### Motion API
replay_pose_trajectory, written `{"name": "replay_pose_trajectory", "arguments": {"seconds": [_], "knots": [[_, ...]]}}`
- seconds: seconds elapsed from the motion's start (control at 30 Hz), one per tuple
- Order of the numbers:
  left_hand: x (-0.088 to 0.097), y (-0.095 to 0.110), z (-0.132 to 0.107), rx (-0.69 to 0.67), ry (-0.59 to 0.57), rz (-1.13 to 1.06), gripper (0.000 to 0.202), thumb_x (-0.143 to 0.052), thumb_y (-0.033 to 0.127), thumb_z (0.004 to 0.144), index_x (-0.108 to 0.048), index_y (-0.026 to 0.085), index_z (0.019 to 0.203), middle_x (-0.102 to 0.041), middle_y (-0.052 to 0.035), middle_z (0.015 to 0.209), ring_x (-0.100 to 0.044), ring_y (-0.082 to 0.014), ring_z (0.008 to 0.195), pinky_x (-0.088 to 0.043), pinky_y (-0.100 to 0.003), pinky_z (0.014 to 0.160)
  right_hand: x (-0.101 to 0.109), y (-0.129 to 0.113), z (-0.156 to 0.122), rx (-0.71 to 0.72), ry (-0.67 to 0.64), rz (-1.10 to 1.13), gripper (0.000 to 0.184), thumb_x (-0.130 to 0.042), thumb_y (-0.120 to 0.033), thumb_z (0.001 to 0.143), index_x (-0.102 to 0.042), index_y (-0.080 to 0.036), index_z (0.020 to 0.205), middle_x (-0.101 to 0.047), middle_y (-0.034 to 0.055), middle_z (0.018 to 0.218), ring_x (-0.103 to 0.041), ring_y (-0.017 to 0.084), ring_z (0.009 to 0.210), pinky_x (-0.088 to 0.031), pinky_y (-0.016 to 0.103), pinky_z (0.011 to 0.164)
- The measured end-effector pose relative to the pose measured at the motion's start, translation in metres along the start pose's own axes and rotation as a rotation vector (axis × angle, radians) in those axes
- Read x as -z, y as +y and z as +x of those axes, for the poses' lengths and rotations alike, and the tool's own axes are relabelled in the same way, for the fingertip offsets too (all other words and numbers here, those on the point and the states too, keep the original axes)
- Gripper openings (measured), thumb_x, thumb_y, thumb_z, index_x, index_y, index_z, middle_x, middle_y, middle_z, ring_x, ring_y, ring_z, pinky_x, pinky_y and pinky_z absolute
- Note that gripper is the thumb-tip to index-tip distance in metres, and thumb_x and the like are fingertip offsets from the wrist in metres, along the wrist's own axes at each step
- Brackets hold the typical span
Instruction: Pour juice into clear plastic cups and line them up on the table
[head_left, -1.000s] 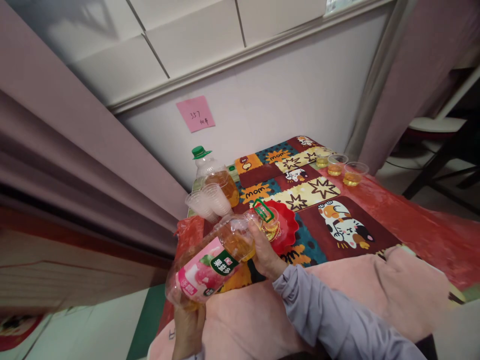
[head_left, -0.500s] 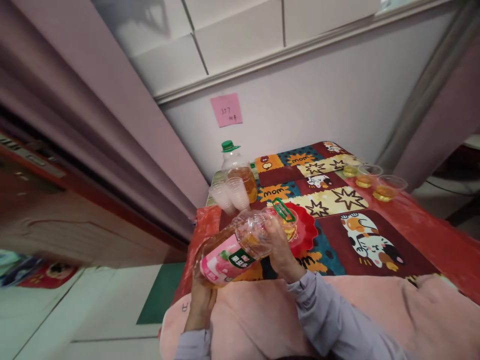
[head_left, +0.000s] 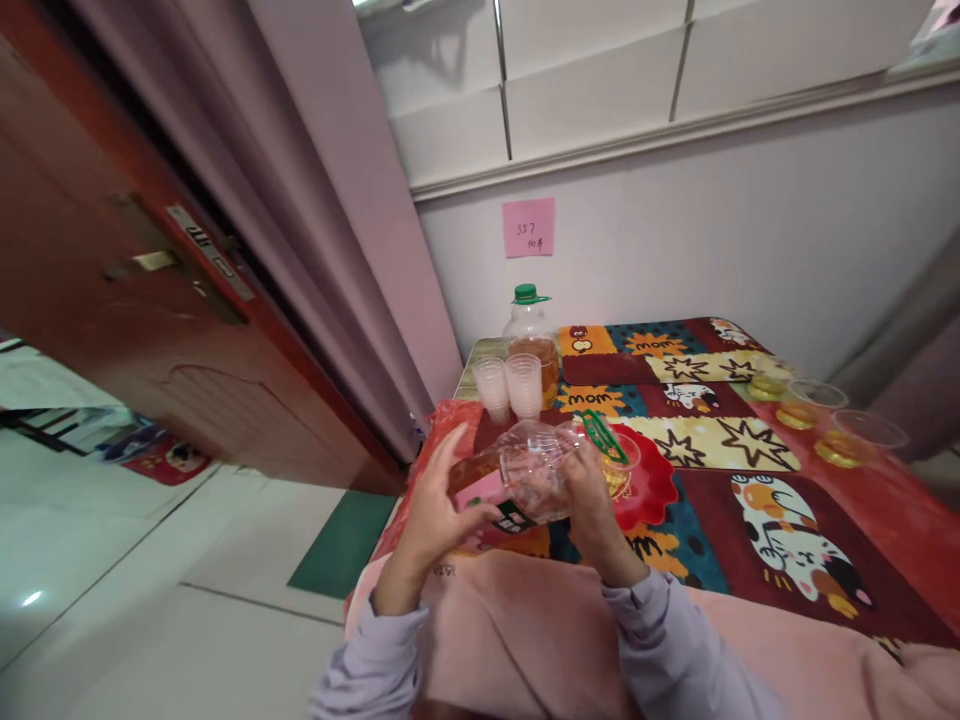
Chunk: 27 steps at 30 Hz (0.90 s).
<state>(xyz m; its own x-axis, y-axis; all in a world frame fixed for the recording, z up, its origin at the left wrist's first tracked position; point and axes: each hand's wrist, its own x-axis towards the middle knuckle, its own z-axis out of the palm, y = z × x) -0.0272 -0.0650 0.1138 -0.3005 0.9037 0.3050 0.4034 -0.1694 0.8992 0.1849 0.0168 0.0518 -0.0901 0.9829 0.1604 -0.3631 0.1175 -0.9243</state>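
Note:
A large clear juice bottle [head_left: 525, 470] with a pink label lies tilted almost on its side between my hands, neck to the right. My right hand [head_left: 592, 500] grips it near the neck, by the green handle ring [head_left: 604, 437]. My left hand [head_left: 439, 505] is wrapped around the base end, thumb across the label. Beneath the neck, a clear plastic cup [head_left: 621, 470] with yellow juice stands on a red scalloped plate [head_left: 660, 485]. The bottle's mouth is partly hidden, and I cannot tell whether liquid is flowing.
Two stacks of clear cups [head_left: 523, 385] stand behind the bottle, beside another green-capped juice bottle [head_left: 551, 370]. At the right are three cups [head_left: 841, 448] with yellow juice. A patterned mat [head_left: 709, 520] covers the table; a pink cloth [head_left: 525, 620] drapes its front. A brown door [head_left: 247, 400] is at left.
The view has swung left, so the table things appear farther right. My left hand has shifted its hold on the bottle's base, with thumb now over the label. The bottle lies closer to level.

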Motion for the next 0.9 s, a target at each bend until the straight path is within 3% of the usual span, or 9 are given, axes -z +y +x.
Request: {"name": "replay_pose_trajectory", "arguments": {"seconds": [0.07,0.13,0.27,0.33,0.43,0.57,0.63,0.77,0.9], "knots": [[-0.005,0.012,0.009,-0.041,-0.225,0.249,0.136,-0.113,0.049,0.047,-0.056,0.027,0.168,-0.048,-0.0166,0.180,-0.042,-0.0445,0.168,-0.028,-0.063,0.140,-0.004,-0.009,0.000,-0.010,-0.059,-0.007,0.064,-0.073,-0.075,0.093,-0.078,-0.024,0.131,-0.077,0.0135,0.144,-0.066,0.039,0.142,-0.056,0.054,0.120],[-0.007,0.015,0.016,-0.041,-0.348,0.368,0.136,-0.109,0.039,0.054,-0.045,0.029,0.174,-0.045,-0.0151,0.182,-0.044,-0.0420,0.167,-0.032,-0.063,0.139,-0.006,-0.019,0.001,-0.012,-0.142,0.003,0.066,-0.075,-0.078,0.092,-0.078,-0.025,0.131,-0.078,0.0131,0.143,-0.065,0.039,0.145,-0.057,0.053,0.120],[-0.001,0.003,0.019,-0.067,-0.362,0.317,0.123,-0.102,0.036,0.064,-0.046,0.029,0.173,-0.052,-0.0148,0.178,-0.051,-0.0407,0.163,-0.038,-0.062,0.136,-0.001,-0.036,0.006,0.025,-0.464,0.035,0.079,-0.075,-0.081,0.093,-0.069,-0.028,0.151,-0.076,0.0114,0.150,-0.067,0.037,0.145,-0.054,0.054,0.124],[0.005,-0.004,0.018,-0.084,-0.341,0.270,0.123,-0.103,0.041,0.064,-0.048,0.028,0.173,-0.053,-0.0160,0.177,-0.051,-0.0427,0.163,-0.038,-0.063,0.136,0.011,-0.040,0.007,0.043,-0.540,-0.032,0.092,-0.085,-0.079,0.085,-0.063,-0.027,0.158,-0.072,0.0128,0.157,-0.065,0.038,0.148,-0.051,0.056,0.128],[0.008,-0.011,0.015,-0.090,-0.298,0.226,0.126,-0.105,0.049,0.061,-0.050,0.027,0.172,-0.056,-0.0166,0.175,-0.053,-0.0445,0.161,-0.042,-0.061,0.134,0.041,-0.041,0.007,0.042,-0.399,-0.193,0.107,-0.098,-0.072,0.074,-0.057,-0.027,0.162,-0.065,0.0161,0.164,-0.061,0.040,0.153,-0.049,0.060,0.129],[0.007,-0.015,0.013,-0.112,-0.260,0.228,0.126,-0.106,0.056,0.060,-0.052,0.028,0.171,-0.061,-0.0159,0.171,-0.058,-0.0450,0.157,-0.049,-0.059,0.129,0.089,-0.043,0.017,0.074,-0.013,-0.334,0.076,-0.086,-0.069,0.089,-0.064,-0.027,0.148,-0.077,0.0169,0.141,-0.075,0.036,0.133,-0.061,0.058,0.115],[0.005,-0.014,0.013,-0.123,-0.263,0.249,0.127,-0.106,0.059,0.059,-0.053,0.028,0.170,-0.062,-0.0161,0.170,-0.059,-0.0457,0.156,-0.050,-0.060,0.129,0.108,-0.047,0.027,0.143,0.093,-0.484,0.066,-0.084,-0.066,0.091,-0.067,-0.026,0.141,-0.080,0.0162,0.132,-0.077,0.036,0.124,-0.062,0.058,0.110],[0.003,-0.009,0.013,-0.118,-0.280,0.265,0.128,-0.105,0.061,0.059,-0.053,0.028,0.170,-0.061,-0.0168,0.171,-0.059,-0.0453,0.156,-0.049,-0.060,0.129,0.127,-0.049,0.046,0.187,-0.005,-0.939,0.061,-0.088,-0.058,0.085,-0.073,-0.024,0.133,-0.078,0.0174,0.140,-0.074,0.040,0.129,-0.057,0.061,0.113],[0.002,-0.005,0.013,-0.115,-0.244,0.274,0.124,-0.105,0.063,0.057,-0.058,0.029,0.167,-0.063,-0.0159,0.169,-0.062,-0.0442,0.154,-0.051,-0.058,0.127,0.124,-0.042,0.054,0.084,-0.096,-1.217,0.076,-0.091,-0.059,0.082,-0.069,-0.021,0.145,-0.074,0.0200,0.146,-0.071,0.043,0.136,-0.055,0.059,0.114]]}}
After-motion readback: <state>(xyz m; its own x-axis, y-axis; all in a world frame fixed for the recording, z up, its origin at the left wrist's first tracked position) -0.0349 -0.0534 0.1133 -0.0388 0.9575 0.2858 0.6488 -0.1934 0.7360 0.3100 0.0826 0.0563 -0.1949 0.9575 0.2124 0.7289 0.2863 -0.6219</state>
